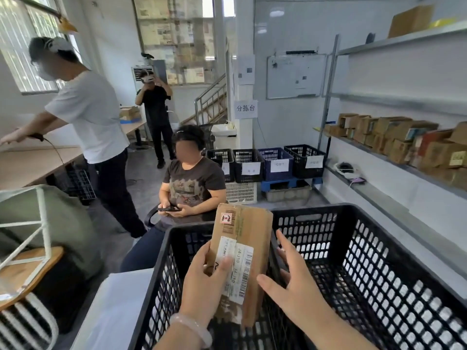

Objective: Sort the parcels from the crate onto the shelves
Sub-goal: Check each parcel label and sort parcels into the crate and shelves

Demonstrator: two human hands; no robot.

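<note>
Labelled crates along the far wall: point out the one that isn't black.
The blue crate, third from the left, between two black crates; it alone is blue.

Brown parcel (242, 251) with white labels, black lattice crate (353, 261), pale pink bracelet (194, 329).

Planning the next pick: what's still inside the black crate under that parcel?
No other parcel shows in the black crate; its right side looks bare. The left hand holds the parcel, the right hand is open, and together they hide the crate's near-left floor.

bare forearms, pale bangle (192, 332) (left wrist)
</note>
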